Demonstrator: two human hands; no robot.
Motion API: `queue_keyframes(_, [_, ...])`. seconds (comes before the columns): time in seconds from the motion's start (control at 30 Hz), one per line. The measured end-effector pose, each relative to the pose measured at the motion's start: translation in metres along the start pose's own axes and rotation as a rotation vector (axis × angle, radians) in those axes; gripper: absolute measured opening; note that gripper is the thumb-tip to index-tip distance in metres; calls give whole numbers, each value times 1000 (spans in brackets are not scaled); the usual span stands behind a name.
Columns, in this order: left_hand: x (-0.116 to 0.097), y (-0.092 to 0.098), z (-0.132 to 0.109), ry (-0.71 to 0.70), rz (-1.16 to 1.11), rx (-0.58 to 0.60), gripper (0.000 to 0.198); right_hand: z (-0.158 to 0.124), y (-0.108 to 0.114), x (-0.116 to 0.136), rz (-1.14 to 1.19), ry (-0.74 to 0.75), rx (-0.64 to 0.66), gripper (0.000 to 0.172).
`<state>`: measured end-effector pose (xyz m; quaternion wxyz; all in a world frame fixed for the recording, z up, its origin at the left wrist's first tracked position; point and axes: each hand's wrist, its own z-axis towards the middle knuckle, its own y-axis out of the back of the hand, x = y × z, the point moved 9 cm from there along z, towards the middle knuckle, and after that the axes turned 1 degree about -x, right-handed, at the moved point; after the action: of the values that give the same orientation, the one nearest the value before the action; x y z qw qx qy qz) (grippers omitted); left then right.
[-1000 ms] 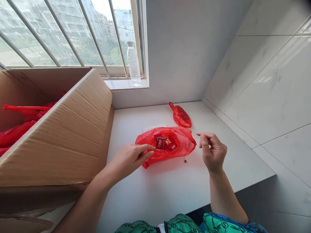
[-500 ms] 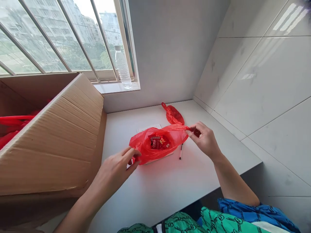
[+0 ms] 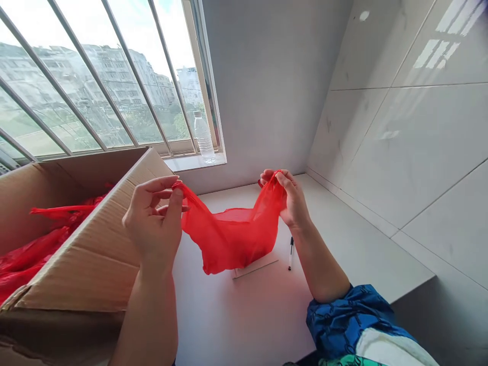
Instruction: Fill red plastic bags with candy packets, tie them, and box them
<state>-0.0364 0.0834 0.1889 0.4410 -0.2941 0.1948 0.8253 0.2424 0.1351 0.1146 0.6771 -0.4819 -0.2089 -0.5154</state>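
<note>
A thin red plastic bag (image 3: 236,236) hangs stretched between my two hands above the white tabletop. Pinched in my left hand (image 3: 154,216) is one handle of the bag, at its upper left corner. My right hand (image 3: 287,195) grips the opposite handle, bunched between thumb and fingers. The bag's body sags in the middle, and its side hides whatever lies inside. Beneath it, a flat pale notebook or pad (image 3: 255,268) shows only its front edge. A pen (image 3: 291,254) lies on the table to the right of the bag.
On the left stands a large open cardboard box (image 3: 91,234) holding several red plastic bags (image 3: 57,239). A clear bottle (image 3: 204,137) stands on the sill of a barred window. White tiled wall (image 3: 412,152) borders the table (image 3: 343,244) on the right.
Both hands have risen, lifting the bag by its handles. Its opening was spread before, showing small red packets inside; now its side faces me. The view has tilted up.
</note>
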Motion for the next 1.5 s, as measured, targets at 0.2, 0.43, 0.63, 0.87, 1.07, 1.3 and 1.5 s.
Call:
queue_keyframes(0.2, [-6, -29, -18, 40, -205, 131, 14, -25, -45, -7, -211, 0, 346, 50])
queue_keyframes(0.43, [0, -60, -48, 3, -356, 482, 24, -35, -61, -23, -475, 85, 378, 22])
queue_keyframes(0.63, [50, -97, -83, 264, -200, 733, 62, -23, -42, -48, -245, -164, 266, 33])
queue_keyframes(0.87, [84, -122, -102, 597, -458, 844, 35, -17, -29, -36, -383, -134, 295, 42])
queue_keyframes(1.07, [114, -117, -94, 911, -812, 479, 25, -8, -17, -44, -325, -189, 423, 56])
queue_keyframes(1.3, [132, -120, -94, 957, -892, 310, 25, -17, -6, -57, -466, -360, 634, 56])
queue_keyframes(1.5, [122, -122, -93, 841, -810, 431, 24, -15, -26, -91, -74, -407, 386, 32])
